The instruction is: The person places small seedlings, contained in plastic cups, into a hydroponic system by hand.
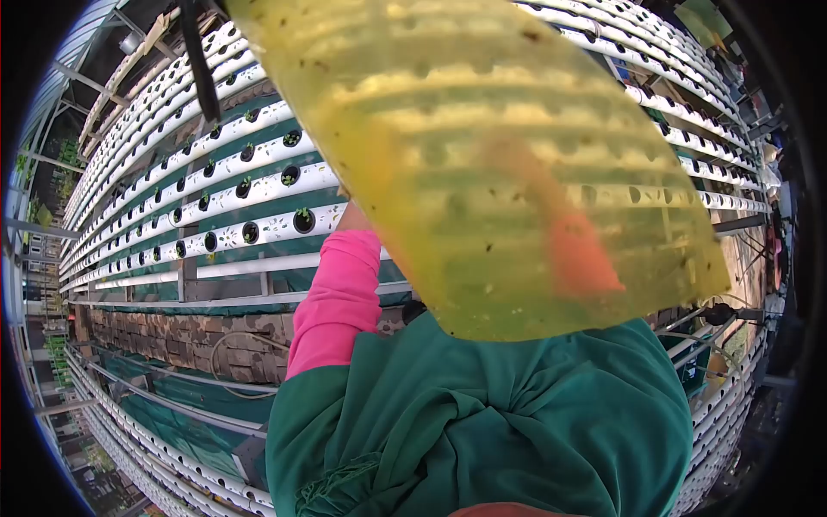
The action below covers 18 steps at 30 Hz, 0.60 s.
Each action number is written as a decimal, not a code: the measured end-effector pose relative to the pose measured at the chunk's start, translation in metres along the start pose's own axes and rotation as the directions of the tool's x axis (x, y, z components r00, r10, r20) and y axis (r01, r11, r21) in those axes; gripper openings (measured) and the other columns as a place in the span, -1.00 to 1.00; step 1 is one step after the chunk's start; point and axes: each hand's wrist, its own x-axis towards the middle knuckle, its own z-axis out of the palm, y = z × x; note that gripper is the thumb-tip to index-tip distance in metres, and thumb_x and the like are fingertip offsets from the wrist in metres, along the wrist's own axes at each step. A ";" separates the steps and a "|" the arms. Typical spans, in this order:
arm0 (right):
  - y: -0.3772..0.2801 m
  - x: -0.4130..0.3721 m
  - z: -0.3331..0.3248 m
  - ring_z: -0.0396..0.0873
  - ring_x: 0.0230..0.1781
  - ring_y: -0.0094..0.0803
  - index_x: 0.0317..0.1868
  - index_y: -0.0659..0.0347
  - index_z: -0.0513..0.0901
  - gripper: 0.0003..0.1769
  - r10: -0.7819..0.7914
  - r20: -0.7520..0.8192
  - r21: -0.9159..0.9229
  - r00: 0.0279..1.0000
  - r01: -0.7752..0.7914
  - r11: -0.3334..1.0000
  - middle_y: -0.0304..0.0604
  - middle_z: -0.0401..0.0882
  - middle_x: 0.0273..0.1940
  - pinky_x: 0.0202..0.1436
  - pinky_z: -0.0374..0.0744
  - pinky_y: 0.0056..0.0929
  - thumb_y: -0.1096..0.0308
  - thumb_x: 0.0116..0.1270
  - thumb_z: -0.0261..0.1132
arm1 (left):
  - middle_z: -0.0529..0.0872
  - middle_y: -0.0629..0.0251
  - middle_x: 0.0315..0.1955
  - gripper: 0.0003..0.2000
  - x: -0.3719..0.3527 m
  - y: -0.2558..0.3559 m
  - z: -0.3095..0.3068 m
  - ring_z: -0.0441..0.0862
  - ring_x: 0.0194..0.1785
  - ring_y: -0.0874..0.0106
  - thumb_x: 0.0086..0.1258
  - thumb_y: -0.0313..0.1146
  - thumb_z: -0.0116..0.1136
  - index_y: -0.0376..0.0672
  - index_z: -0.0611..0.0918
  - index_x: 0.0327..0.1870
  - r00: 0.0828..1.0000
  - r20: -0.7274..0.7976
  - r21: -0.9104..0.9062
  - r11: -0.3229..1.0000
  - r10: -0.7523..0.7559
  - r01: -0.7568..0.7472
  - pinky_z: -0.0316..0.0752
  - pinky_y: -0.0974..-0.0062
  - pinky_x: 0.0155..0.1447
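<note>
A translucent yellow sheet (551, 258), dotted with small dark specks like stuck insects, hangs close to the camera and covers much of the middle. My left arm in a pink sleeve (336, 293) reaches forward behind its left edge. Only the wrist (351, 218) shows there; the left hand's fingers are hidden. Through the sheet, my right forearm and hand appear as a blurred orange shape over the white pipes. Neither hand's grip can be made out. Near the left wrist, a black net cup with a seedling (303, 221) sits in a white pipe (280, 227).
Rows of white pipes with holes, some holding small seedlings, stretch to the left and upper right (689, 116). A dark strap or bar (198, 65) hangs at upper left. Behind me lie a brick-patterned path (189, 340), a hose loop and more pipe rows (172, 465).
</note>
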 end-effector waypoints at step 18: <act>0.030 0.042 -0.076 0.48 -0.26 -0.59 0.19 0.11 0.59 -0.53 -0.102 -0.048 -0.083 0.994 0.098 0.992 -0.36 0.56 -0.25 -0.24 0.51 -0.51 0.19 0.27 0.28 | 0.43 0.00 0.14 -0.31 0.002 0.012 0.010 0.49 0.17 0.03 0.02 -0.24 0.46 -0.05 0.44 0.25 0.977 0.081 0.118 0.975 -0.199 0.189 0.44 0.23 0.25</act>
